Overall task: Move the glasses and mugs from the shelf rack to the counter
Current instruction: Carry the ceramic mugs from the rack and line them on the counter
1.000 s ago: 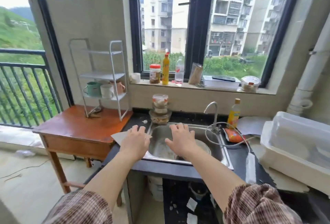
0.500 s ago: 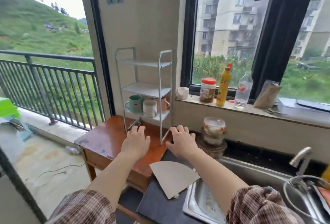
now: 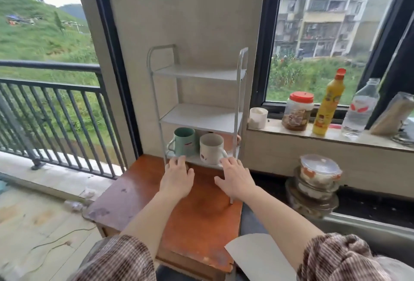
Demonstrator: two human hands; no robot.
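1. White three-tier shelf rack (image 3: 199, 117) stands upright on a reddish wooden side table (image 3: 201, 218), long axis vertical, open front toward the camera; top and middle tiers bare.
2. Bottom tier holds the mugs: mint-green mug (image 3: 184, 141) at left, upright, mouth up, handle pointing left; white mug (image 3: 211, 149) just beside it at right, upright, handle pointing right toward the rack's front post; a small dark motif low on its side, too blurred to read.
3. Behind the white mug a pinkish mug (image 3: 237, 139) is mostly hidden; only its edge shows past the post.
4. Left hand (image 3: 177, 177) palm down over the table, fingers spread and loose, tips at the bottom tier's front edge below the green mug; grips nothing.
5. Right hand (image 3: 235, 176) likewise palm down, fingers splayed, tips close to the white mug's base; contact cannot be told; holds nothing.
6. Sill at right: small white cup (image 3: 258, 118), red-lidded jar (image 3: 298, 111), yellow bottle (image 3: 326, 103) with red cap, clear water bottle (image 3: 360, 108); labels printed but illegible.
7. Stacked lidded containers (image 3: 318, 179) stand on the dark counter (image 3: 369, 206) below the sill.
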